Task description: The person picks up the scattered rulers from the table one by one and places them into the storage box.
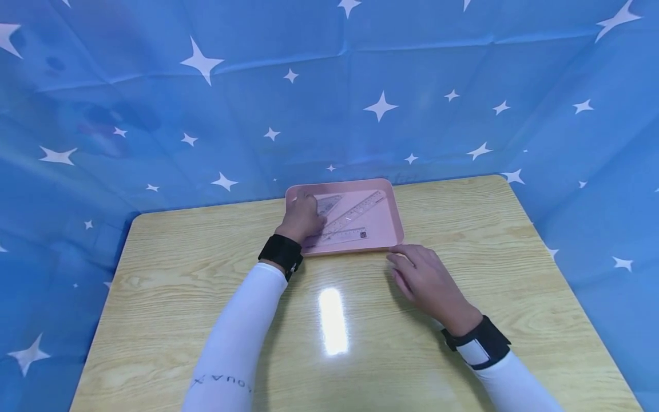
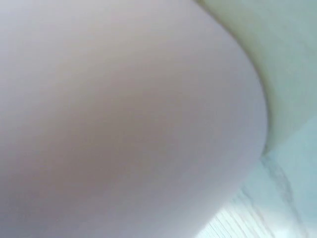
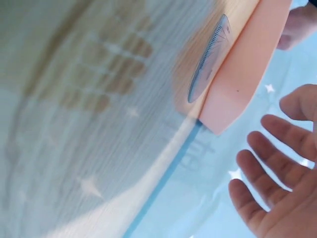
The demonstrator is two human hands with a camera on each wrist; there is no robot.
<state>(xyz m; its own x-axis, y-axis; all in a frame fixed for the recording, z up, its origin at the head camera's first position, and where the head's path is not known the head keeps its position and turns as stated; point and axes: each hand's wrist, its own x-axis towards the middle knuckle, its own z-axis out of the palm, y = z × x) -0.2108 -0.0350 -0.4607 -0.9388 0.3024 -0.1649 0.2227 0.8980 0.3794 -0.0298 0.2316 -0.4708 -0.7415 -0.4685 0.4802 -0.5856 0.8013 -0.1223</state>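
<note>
A pink tray point(image 1: 378, 229) stands at the table's far edge. Inside lie a long clear ruler point(image 1: 355, 214), a shorter ruler point(image 1: 350, 234) and a clear triangular set square point(image 1: 328, 203). My left hand point(image 1: 302, 216) reaches into the tray's left end, beside the set square; its fingertips are hidden, and I cannot tell whether they grip anything. Close by the tray's front right corner, my right hand point(image 1: 424, 280) has loosely bent, spread fingers and holds nothing. In the right wrist view a clear protractor point(image 3: 210, 59) shows beside the tray's wall point(image 3: 242, 79).
The wooden table point(image 1: 195, 274) has rounded far corners and a glossy surface with a bright light reflection. A blue star-patterned cloth point(image 1: 329, 114) hangs behind and along the sides. A blurred pale surface fills most of the left wrist view.
</note>
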